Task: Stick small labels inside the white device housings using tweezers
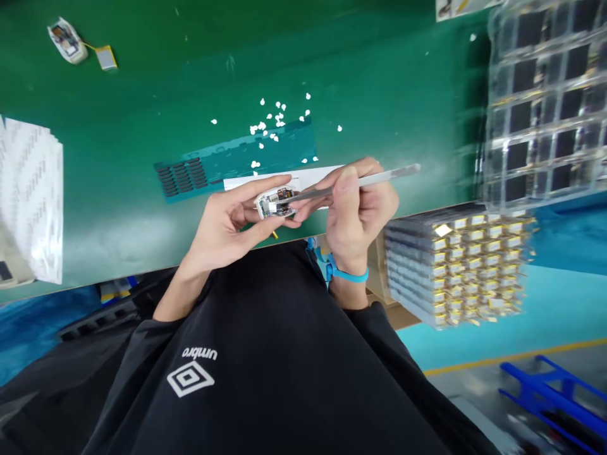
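My left hand [227, 218] grips a small white electronic device [265, 207] with its casing open, showing circuitry inside. In my right hand [358, 205] is a pair of metal tweezers [393, 173], held like a pen, with the tips pointing left into the open casing. Whether the tips pinch a part cannot be made out. A blue strap [351, 275] circles my right wrist. Beneath my hands lies a white sheet [237, 182], partly covered by them. Beyond it, several small white pieces [277, 120] are scattered on the green mat [379, 82].
A teal strip [222, 157] bears rows of small dark pads [181, 177]. At the far left lies another open device [66, 41] wired to a battery [106, 57]. White label sheets [35, 189] are at left. Clear trays [550, 101] and stacked battery trays [455, 265] stand at right.
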A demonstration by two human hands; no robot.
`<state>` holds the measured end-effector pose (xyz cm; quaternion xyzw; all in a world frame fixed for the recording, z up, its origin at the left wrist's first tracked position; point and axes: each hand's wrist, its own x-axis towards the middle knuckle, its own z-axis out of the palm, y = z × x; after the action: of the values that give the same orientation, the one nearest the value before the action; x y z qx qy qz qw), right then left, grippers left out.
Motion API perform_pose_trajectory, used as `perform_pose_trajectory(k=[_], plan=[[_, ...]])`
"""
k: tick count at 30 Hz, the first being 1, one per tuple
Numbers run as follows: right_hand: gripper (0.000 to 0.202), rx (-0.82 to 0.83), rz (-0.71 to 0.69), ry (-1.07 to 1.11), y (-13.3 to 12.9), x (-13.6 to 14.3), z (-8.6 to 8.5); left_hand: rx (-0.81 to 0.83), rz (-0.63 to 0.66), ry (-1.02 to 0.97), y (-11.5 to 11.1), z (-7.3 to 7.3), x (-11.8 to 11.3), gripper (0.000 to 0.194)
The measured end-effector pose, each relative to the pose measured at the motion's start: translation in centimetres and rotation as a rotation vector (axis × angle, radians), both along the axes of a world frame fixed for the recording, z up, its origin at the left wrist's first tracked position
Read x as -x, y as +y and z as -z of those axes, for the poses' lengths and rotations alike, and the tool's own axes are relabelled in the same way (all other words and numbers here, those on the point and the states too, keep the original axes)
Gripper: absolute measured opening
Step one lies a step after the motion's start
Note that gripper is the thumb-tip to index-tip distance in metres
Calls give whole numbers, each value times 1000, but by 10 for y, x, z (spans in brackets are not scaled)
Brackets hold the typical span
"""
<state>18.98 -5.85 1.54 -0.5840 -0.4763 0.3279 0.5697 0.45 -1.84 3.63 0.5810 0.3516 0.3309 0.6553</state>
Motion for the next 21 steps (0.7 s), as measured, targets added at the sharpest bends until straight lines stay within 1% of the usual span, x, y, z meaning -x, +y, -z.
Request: perform_pose_trajectory(k=[2,5,8,10,12,16,21], plan=[[38,-4,-27,33,1,4,0,46,-9,-41,-5,-3,1,44],[35,-58,-27,107,3,7,-3,103,-24,-108,-9,-6,3,41],[40,-15,-12,41,3,9,-6,138,-13,-137,-11,-9,5,41],[43,33,-11,-7,2,9,-7,143,-6,-138,-11,-10,8,40],[44,56,-19,-8,2,10,-7,141,-7,-124,-12,-12,10,40],[44,28,-24,29,1,12,-8,150,-13,-64,-13,-12,12,46],[41,1,-43,-9,2,14,-11,137,-8,-102,-13,-11,14,44]])
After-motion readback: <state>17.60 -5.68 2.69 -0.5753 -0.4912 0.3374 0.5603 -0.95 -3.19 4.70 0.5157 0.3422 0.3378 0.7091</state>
